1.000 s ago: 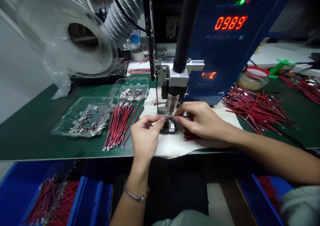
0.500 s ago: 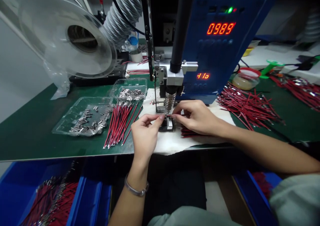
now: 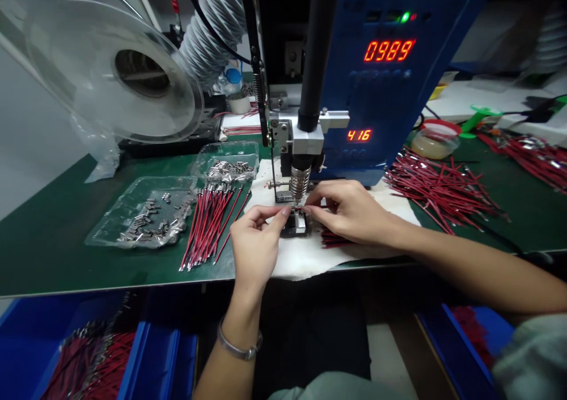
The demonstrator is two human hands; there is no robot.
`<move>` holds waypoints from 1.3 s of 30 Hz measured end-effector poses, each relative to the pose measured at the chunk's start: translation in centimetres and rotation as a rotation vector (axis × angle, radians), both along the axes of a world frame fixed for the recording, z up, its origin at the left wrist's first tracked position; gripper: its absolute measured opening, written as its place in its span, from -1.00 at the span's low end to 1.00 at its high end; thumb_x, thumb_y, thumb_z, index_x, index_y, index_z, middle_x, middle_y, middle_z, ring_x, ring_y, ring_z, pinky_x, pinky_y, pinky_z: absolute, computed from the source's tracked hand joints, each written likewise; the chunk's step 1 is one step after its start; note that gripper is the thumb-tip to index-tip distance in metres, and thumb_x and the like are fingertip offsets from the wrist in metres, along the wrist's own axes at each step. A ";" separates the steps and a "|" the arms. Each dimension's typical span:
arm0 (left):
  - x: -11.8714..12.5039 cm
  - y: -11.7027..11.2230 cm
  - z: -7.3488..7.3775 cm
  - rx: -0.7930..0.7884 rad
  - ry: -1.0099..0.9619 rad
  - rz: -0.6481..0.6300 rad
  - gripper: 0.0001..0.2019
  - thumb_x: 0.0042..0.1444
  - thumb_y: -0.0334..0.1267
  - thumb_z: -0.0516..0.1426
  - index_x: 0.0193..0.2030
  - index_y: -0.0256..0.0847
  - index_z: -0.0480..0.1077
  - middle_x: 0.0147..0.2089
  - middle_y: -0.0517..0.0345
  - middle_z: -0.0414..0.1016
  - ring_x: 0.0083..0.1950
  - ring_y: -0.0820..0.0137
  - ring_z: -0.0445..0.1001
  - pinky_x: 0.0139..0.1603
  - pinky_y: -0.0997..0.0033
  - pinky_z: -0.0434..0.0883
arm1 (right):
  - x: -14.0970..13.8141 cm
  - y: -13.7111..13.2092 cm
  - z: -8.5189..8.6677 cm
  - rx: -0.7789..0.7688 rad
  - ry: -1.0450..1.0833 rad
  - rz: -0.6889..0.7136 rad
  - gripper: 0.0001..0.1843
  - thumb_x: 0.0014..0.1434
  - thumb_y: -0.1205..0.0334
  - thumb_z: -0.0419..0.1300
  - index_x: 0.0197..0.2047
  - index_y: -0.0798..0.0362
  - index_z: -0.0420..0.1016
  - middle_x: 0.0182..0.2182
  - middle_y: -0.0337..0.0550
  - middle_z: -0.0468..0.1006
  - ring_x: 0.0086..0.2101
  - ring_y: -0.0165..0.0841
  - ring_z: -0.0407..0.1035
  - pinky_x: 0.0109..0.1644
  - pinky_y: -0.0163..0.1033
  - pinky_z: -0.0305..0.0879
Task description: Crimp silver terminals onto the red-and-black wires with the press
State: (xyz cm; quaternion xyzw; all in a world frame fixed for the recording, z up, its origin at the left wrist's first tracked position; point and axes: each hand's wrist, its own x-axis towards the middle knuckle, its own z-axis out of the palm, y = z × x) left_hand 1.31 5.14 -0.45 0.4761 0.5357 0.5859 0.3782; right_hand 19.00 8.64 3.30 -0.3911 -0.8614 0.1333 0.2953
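Observation:
At the small metal fixture (image 3: 301,221), directly below the machine's spring-wrapped tip (image 3: 300,182), both hands meet from either side. My left hand (image 3: 257,237) pinches thumb and forefinger at the fixture's left; what lies between them is too small to make out. From the right, my right hand (image 3: 349,211) is closed in a pinch on a thin red-and-black wire, mostly covered by the fingers. Beneath that hand, a bunch of red-and-black wires (image 3: 334,238) rests on the white cloth (image 3: 296,264).
Left of the cloth lie a row of red-and-black wires (image 3: 208,223) and two clear trays (image 3: 100,234) of small metal parts. A wire pile (image 3: 438,190) sits right of the blue machine (image 3: 376,104). A clear reel (image 3: 106,98) hangs at left; blue bins (image 3: 150,358) stand below the table edge.
The machine's lower red display has changed and now reads 416. The view has shifted slightly; both hands stay pinched at the fixture.

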 end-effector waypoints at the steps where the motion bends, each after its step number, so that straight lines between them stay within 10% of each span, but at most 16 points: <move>1: 0.0 0.0 0.0 0.003 -0.002 -0.004 -0.76 -0.04 -0.15 0.30 -0.33 -0.32 0.55 -0.38 0.04 0.55 -0.40 0.42 0.44 -0.41 0.50 0.32 | 0.0 0.0 0.0 -0.001 0.000 -0.004 -0.89 0.14 0.32 0.17 -0.33 0.12 0.53 -0.40 -0.18 0.54 -0.42 -0.43 0.35 -0.35 -0.35 0.13; 39: 0.1 0.1 -0.1 0.005 0.010 0.014 -0.77 -0.06 -0.17 0.32 -0.36 -0.31 0.54 -0.40 0.05 0.54 -0.37 0.41 0.45 -0.35 0.50 0.37 | -0.2 -0.2 -0.1 -0.014 -0.010 -0.058 -0.91 0.13 0.30 0.19 -0.36 0.10 0.52 -0.43 -0.24 0.53 -0.43 -0.46 0.33 -0.36 -0.35 0.10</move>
